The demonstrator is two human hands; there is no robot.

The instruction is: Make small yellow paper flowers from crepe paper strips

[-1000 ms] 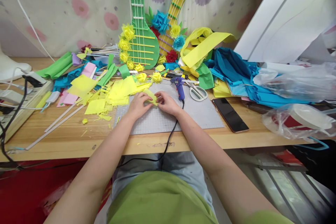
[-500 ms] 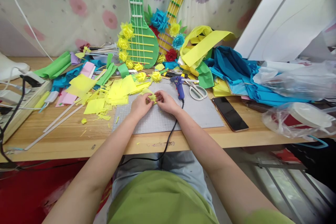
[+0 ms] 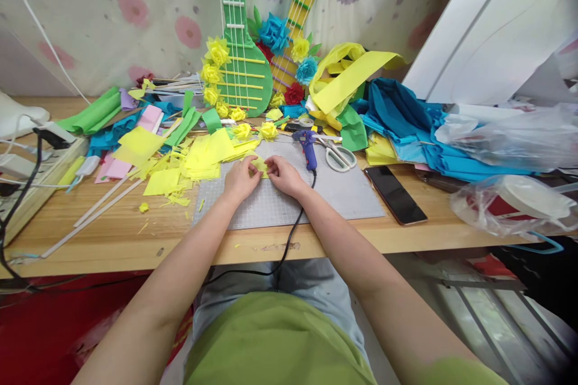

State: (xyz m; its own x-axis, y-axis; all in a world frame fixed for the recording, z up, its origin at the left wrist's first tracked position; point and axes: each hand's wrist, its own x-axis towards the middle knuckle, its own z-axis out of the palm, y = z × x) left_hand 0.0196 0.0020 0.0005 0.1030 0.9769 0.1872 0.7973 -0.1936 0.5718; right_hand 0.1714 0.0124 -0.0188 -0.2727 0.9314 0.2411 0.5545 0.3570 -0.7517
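Between my hands, above the grey cutting mat (image 3: 347,195), is a small piece of yellow paper (image 3: 261,165). My left hand (image 3: 242,178) pinches its left side, and my right hand (image 3: 284,175) has its fingertips closed on the right side. Just right of my right hand lies a purple glue gun (image 3: 309,150), its black cord running under my right wrist. Scissors with white handles (image 3: 341,159) rest beside it. Yellow paper squares (image 3: 208,155) are piled left of my left hand. Two yellow paper flowers (image 3: 268,131) sit behind my hands.
A green paper guitar (image 3: 248,81) and a yellow one (image 3: 303,3) lean against the back wall. Blue crepe paper (image 3: 406,123) and a black phone (image 3: 395,195) lie on the right. Two white sticks (image 3: 102,207) and a power strip (image 3: 49,174) are at the left.
My fingers have shifted slightly around the yellow paper, and a little more of it shows between them. The view has moved very slightly.
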